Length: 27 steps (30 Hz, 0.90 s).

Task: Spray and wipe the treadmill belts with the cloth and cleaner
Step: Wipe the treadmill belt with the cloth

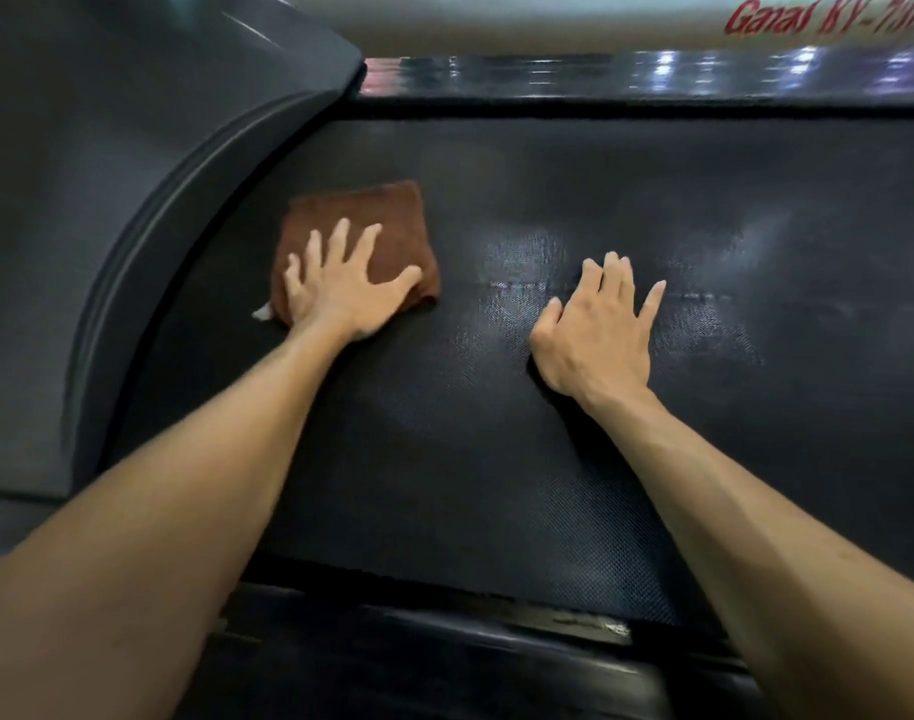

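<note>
- Left hand (340, 293): fingers (340, 236) spread flat on the folded brown cloth (387, 220), pressing it onto the treadmill belt (496, 485) near the curved motor cover (106, 200); the flat palm probably spreads pressure for wiping.
- Right hand (595, 335): fingers extended, holding nothing, flat on the belt beside a shiny patch, apparently bracing the body.
- Far side rail (652, 75): glossy, bounding the belt's far edge.
- Cleaner: not in view.

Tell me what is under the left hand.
The left hand presses flat on a folded brown cloth, which lies on the black treadmill belt. The belt beneath the cloth is covered.
</note>
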{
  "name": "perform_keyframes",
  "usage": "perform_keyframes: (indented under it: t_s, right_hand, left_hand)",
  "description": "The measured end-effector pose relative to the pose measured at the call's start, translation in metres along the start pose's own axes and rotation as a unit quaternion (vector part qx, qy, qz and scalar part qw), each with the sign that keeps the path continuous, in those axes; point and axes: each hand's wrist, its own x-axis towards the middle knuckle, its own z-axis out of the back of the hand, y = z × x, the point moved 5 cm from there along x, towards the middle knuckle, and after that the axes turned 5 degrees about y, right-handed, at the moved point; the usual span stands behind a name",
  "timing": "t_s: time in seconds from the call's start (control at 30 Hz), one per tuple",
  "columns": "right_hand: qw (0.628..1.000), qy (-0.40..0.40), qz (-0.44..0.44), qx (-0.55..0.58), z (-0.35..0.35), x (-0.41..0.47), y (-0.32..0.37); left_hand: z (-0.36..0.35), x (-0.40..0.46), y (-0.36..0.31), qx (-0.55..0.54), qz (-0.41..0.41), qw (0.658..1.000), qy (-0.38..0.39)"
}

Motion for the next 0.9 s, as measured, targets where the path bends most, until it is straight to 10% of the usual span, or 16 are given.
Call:
perform_keyframes:
  t_s: [0.27, 0.47, 0.9]
  right_hand:
    - [0.998, 0.06, -0.009, -0.021, 0.007, 0.001, 0.006]
    - [0.96, 0.059, 0.273, -0.036, 0.008, -0.043, 0.11]
    - [0.987, 0.094, 0.076, -0.107, 0.017, 0.039, -0.032]
  left_hand:
    - [-0.016, -0.136, -0.025, -0.06, -0.052, 0.997, 0.015]
    - [0.003, -0.105, 0.01, -0.076, -0.101, 0.987, -0.102]
    - [-0.034, -0.034, -0.161, 0.051, -0.263, 0.962, -0.05]
